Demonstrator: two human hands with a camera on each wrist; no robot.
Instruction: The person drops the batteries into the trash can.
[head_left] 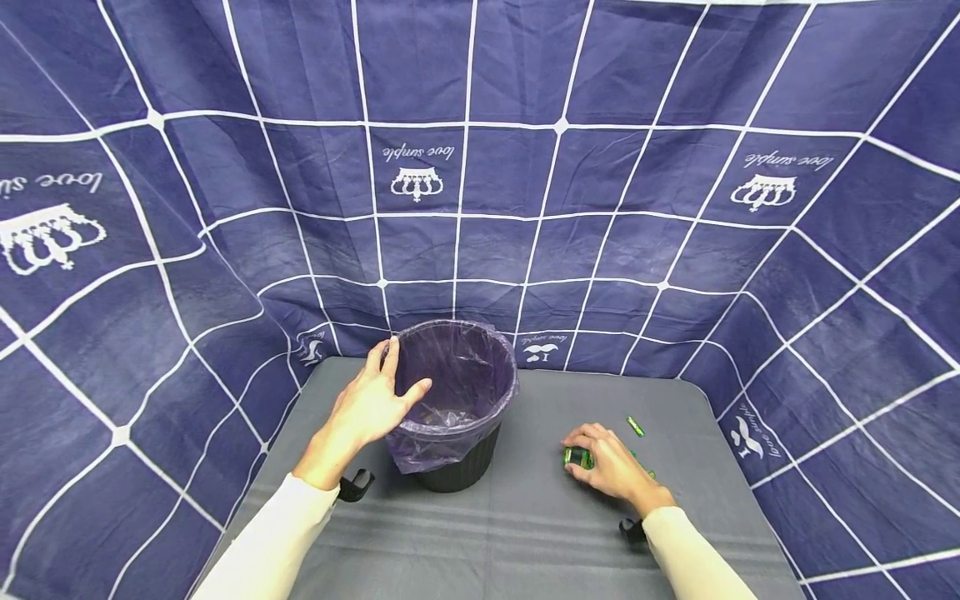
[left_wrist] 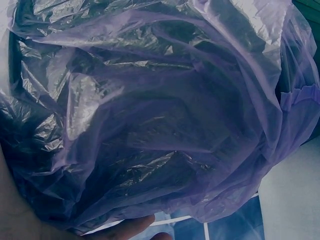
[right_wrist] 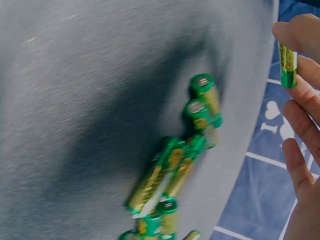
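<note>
My right hand (head_left: 607, 462) is low over the grey cloth. In the right wrist view, its thumb and index finger pinch a green-and-gold battery (right_wrist: 288, 65) by its upper part. More green-and-gold batteries (right_wrist: 157, 177) lie clustered on the cloth; in the head view my hand hides most of them. My left hand (head_left: 367, 404) is at the left rim of a black ribbed bin (head_left: 453, 471), fingers extended along the rim and thumb held apart over the opening. A thin purple bag (left_wrist: 200, 115) lines the bin and folds over its rim. Some crumpled film shows inside.
One battery (head_left: 635, 426) lies apart, beyond my right hand. The grey cloth (head_left: 540, 533) covers the surface. Blue curtains with white grid lines (head_left: 510, 175) enclose the back and both sides. A black strap mount (head_left: 356, 485) sits under my left wrist.
</note>
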